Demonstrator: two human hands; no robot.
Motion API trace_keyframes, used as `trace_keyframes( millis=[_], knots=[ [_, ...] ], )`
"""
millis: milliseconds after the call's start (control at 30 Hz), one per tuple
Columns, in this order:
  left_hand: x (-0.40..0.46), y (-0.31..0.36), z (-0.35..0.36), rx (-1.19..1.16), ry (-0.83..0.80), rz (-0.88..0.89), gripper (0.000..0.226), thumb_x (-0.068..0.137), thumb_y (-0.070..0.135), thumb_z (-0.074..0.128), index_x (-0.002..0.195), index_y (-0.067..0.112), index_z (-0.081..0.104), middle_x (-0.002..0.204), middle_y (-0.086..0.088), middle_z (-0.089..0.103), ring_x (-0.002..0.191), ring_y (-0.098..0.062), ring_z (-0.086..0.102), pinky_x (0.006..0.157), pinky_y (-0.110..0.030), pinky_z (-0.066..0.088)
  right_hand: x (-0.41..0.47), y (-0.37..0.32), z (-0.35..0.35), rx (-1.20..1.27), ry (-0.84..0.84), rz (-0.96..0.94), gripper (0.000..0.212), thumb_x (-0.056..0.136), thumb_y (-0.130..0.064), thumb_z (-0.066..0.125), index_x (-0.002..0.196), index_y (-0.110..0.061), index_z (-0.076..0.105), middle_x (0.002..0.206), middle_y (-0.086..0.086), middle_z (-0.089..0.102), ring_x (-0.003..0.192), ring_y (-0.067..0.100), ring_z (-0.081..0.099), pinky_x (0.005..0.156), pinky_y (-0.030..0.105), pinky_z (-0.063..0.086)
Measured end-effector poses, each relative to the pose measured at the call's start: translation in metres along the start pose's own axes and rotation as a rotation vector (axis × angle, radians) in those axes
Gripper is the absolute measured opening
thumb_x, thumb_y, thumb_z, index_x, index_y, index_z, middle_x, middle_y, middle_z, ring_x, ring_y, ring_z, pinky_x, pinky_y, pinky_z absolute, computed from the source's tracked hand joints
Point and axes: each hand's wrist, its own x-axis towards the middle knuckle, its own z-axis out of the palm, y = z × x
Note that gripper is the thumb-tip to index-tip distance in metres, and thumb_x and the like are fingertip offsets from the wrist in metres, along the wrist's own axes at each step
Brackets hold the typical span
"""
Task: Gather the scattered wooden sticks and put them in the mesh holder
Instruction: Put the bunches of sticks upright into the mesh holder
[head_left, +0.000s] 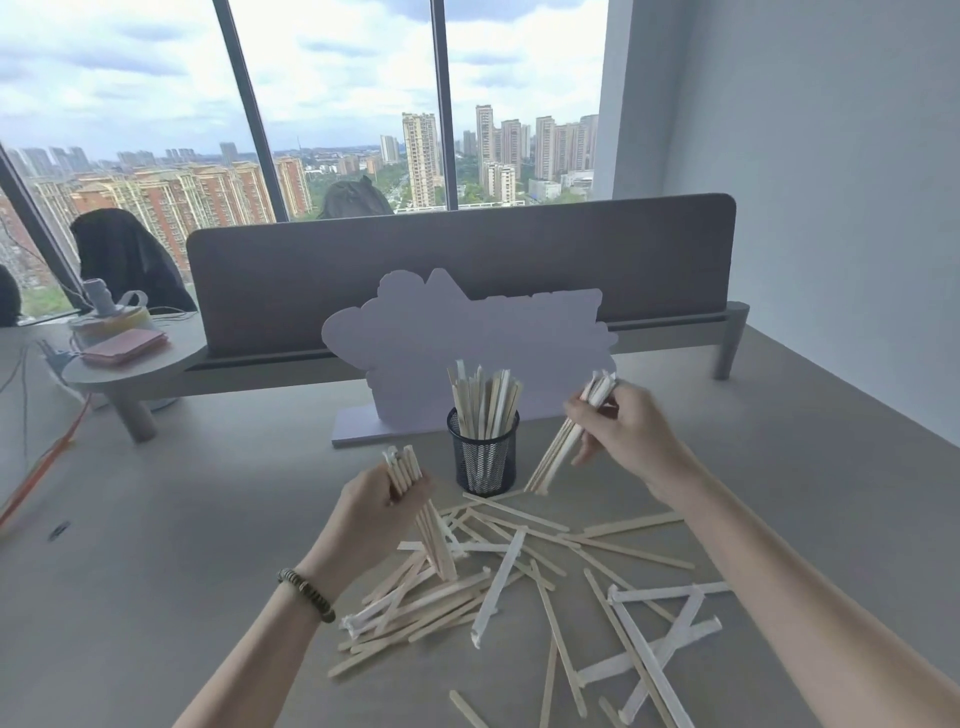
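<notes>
A black mesh holder (484, 462) stands upright on the grey table (156, 571), with several wooden sticks (483, 402) standing in it. My left hand (379, 512), left of the holder, grips a bundle of sticks (415, 506) held nearly upright, lower ends down in the pile. My right hand (626, 434), right of the holder, grips another bundle (569, 436) slanting down towards the holder's base. Several loose sticks (519, 577), some in white paper sleeves, lie scattered on the table in front of the holder.
A pale cut-out board (415, 358) stands just behind the holder. Behind it runs a grey desk divider (467, 260). A round side shelf (132, 364) with a pink pad and bottle sits at the far left, with orange cables hanging beside it.
</notes>
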Motion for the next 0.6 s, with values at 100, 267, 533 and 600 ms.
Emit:
trace_keyframes(
  millis=[100,267,533,600],
  knots=[
    [0.005,0.001,-0.011,-0.125,0.044,-0.048,0.028,0.093,0.025,0.062,0.075,0.003,0.063,0.045,-0.004,0.058,0.044,-0.017,0.051,0.055,-0.028,0.044,0.032,-0.011,0.003,0.017,0.091,-0.010,0.015,0.091,-0.023,0.070,0.088,-0.008,0.068,0.057,0.001,0.064,0.052,0.026,0.069,0.065,0.054,0.061],
    [0.014,0.007,-0.027,-0.335,0.144,-0.106,0.022,0.093,0.014,0.063,0.074,0.004,0.060,0.049,-0.006,0.058,0.050,-0.022,0.054,0.063,-0.036,0.043,0.070,-0.021,0.020,0.003,0.074,0.062,0.026,0.091,-0.023,0.069,0.096,0.002,0.067,0.057,-0.001,0.064,0.049,0.018,0.068,0.076,0.049,0.061],
    [0.031,0.023,-0.044,-0.481,0.244,-0.063,0.016,0.092,0.003,0.062,0.082,-0.008,0.056,0.061,-0.010,0.056,0.044,-0.020,0.054,0.066,-0.055,0.053,0.088,-0.018,0.054,-0.119,-0.026,0.033,0.016,0.090,-0.013,0.068,0.090,-0.001,0.057,0.064,0.004,0.064,0.046,0.017,0.066,0.065,0.040,0.061],
    [0.037,0.024,-0.046,-0.495,0.257,-0.076,0.016,0.092,0.005,0.061,0.080,-0.005,0.058,0.060,-0.008,0.057,0.044,-0.019,0.055,0.069,-0.056,0.054,0.086,-0.013,0.063,-0.236,-0.008,-0.032,0.021,0.086,-0.015,0.071,0.091,0.000,0.057,0.070,0.005,0.066,0.046,0.012,0.064,0.052,0.025,0.053]
  ],
)
